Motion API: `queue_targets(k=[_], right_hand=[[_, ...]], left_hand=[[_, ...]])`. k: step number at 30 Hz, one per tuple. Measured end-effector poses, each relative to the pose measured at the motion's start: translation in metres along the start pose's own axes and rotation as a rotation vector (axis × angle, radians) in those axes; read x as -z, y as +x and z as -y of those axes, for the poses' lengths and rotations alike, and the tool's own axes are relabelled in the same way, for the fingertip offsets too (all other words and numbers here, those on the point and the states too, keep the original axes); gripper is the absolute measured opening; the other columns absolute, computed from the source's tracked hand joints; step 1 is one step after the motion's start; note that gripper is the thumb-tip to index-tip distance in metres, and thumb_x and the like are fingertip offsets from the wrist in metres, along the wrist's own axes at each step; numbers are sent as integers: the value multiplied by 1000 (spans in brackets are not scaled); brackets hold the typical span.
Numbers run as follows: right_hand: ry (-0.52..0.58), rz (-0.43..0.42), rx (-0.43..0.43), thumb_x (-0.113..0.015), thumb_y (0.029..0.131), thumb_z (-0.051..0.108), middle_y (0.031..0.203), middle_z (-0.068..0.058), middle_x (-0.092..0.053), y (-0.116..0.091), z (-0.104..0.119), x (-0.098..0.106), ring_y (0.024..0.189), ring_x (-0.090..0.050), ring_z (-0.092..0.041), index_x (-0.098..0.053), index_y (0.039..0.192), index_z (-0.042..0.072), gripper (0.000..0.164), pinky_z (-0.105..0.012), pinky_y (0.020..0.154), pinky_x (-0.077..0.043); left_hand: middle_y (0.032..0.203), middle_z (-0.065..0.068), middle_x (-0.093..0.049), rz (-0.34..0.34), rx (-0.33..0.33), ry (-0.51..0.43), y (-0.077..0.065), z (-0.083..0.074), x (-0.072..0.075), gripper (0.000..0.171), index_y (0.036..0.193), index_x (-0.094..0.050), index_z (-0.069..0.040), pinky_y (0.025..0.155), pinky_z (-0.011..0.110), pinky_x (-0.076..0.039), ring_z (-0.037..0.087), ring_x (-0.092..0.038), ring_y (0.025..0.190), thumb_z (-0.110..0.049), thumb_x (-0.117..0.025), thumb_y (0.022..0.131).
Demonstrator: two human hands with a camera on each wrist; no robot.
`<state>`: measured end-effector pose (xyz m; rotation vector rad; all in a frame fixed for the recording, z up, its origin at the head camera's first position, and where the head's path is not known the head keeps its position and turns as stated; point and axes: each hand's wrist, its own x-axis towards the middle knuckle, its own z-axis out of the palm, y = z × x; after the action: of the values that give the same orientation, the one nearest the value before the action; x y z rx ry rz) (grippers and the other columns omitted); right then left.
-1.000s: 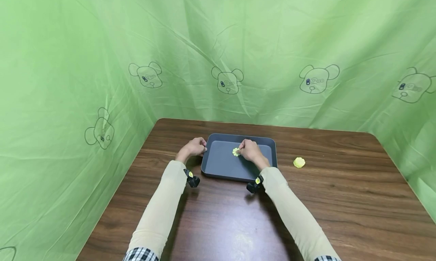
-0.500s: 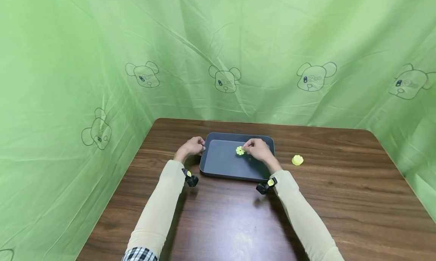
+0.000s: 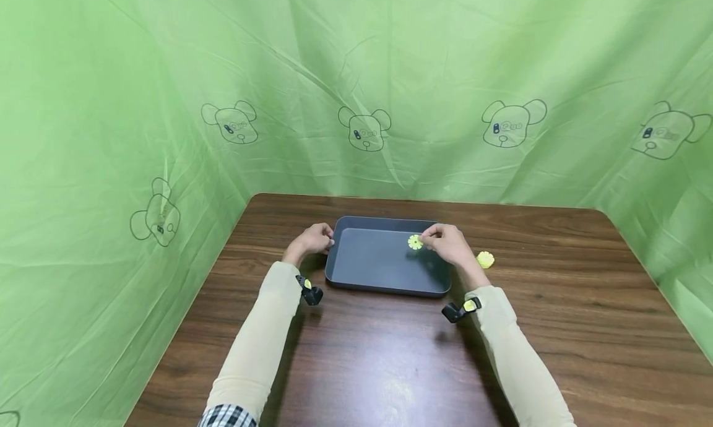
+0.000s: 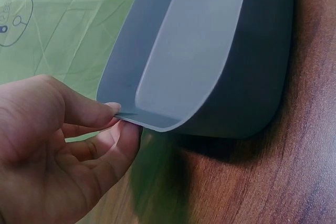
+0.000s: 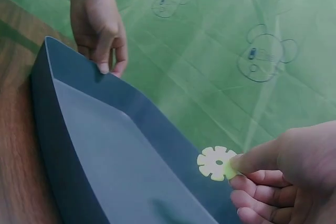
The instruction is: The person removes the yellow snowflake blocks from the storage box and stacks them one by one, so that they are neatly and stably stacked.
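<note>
A dark grey rectangular tray (image 3: 384,260) lies on the wooden table. My left hand (image 3: 314,239) pinches its left rim between thumb and fingers, as the left wrist view shows with the tray wall (image 4: 252,77) close by. In my right hand (image 3: 449,244) a thin pale yellow flower-shaped disc (image 5: 216,163) with a small centre hole and notched edge is pinched between thumb and forefinger. That disc is held above the right part of the tray. Just right of my right wrist, a small stack of similar yellow discs (image 3: 486,260) sits on the table.
The brown wooden table (image 3: 568,303) extends well to the right of the tray and in front of it. Green curtains (image 3: 434,62) with printed bear outlines hang behind and at the sides. Black wrist cameras (image 3: 459,310) are strapped on both forearms.
My right hand has moved right across the tray, carrying the yellow disc from near its middle towards its right side. The left hand keeps its grip on the rim.
</note>
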<state>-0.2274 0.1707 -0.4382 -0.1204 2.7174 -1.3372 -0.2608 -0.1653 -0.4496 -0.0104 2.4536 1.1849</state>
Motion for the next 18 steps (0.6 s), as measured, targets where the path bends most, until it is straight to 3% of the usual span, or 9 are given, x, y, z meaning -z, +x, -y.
queue_targets(k=[9, 14, 18], right_hand=[[-19, -61, -17, -63, 91, 23, 80, -8, -65, -13, -10, 26, 71, -57, -14, -68, 98, 4, 21, -24, 63, -46], [-8, -78, -37, -62, 92, 22, 86, -15, -67, -22, -17, 39, 77, -61, -23, -67, 100, 1, 23, -22, 62, -47], [-18, -93, -55, -63, 92, 24, 83, -14, -66, -28, -24, 51, 74, -60, -20, -66, 101, -1, 26, -22, 61, -46]], left_hand=[[98, 11, -51, -1, 13, -10, -2, -2, 0, 21, 113, -50, 7, 83, 36, -57, 25, -61, 91, 0, -52, 93], [99, 12, -52, -10, 1, 14, -1, 0, 0, 19, 110, -51, 6, 79, 32, -58, 26, -64, 89, -1, -53, 93], [98, 12, -52, -9, -2, 13, 0, 1, 0, 18, 109, -51, 6, 76, 30, -58, 25, -64, 86, -1, -53, 93]])
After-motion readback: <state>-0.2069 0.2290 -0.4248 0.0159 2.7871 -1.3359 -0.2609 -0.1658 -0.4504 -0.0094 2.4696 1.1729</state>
